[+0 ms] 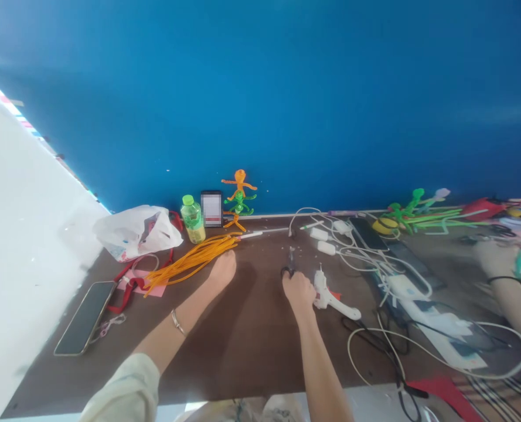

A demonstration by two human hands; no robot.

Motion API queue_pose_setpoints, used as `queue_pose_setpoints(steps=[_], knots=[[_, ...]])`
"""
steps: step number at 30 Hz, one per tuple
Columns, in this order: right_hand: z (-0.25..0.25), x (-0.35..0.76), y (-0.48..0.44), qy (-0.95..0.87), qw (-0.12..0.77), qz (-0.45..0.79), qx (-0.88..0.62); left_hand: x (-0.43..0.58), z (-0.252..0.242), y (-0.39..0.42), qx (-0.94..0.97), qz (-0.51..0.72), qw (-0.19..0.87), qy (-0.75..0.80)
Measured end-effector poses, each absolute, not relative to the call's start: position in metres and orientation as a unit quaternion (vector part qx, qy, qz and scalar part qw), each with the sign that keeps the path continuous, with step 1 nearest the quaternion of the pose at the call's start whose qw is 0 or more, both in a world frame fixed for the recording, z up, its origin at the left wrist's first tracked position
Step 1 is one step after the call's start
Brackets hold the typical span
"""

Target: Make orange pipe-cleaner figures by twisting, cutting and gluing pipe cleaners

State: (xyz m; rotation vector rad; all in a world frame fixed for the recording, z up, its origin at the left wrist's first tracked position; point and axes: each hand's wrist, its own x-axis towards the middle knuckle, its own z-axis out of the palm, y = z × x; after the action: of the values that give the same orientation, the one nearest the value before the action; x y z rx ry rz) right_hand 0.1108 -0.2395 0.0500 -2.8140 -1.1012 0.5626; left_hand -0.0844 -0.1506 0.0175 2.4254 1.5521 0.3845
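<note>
My left hand [224, 268] is curled closed beside a bundle of orange pipe cleaners [190, 258], close to their right end. Its fingertips are hidden, so I cannot tell whether it grips a strand. Small dark-handled scissors [290, 261] lie under the fingers of my right hand [299, 289], which is closed round their handles, blades pointing away from me. Just right of that hand rests a white glue gun [333, 298]. Behind the bundle stand a pipe-cleaner figure [239, 193] in orange and green and a green-capped bottle [193, 220].
A white plastic bag [139, 231] and a phone [85, 318] lie to the left. White cables [365, 258] and a power strip [436, 328] tangle across the right. Another person's hand [497, 258] is at the far right, near green pipe cleaners [427, 220]. A blue panel [260, 105] rises behind the table.
</note>
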Motion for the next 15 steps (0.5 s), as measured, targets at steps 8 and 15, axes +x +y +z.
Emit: queue_pose_setpoints(steps=[8,15], knots=[[0.064,0.120,-0.241,-0.360,0.041,0.158,-0.918,-0.088,-0.004,-0.173,0.707,0.302,0.397,0.501],[0.061,0.102,-0.234,-0.362,0.022,0.210,-0.908,-0.088,-0.013,-0.179,0.583,0.378,0.512,0.505]])
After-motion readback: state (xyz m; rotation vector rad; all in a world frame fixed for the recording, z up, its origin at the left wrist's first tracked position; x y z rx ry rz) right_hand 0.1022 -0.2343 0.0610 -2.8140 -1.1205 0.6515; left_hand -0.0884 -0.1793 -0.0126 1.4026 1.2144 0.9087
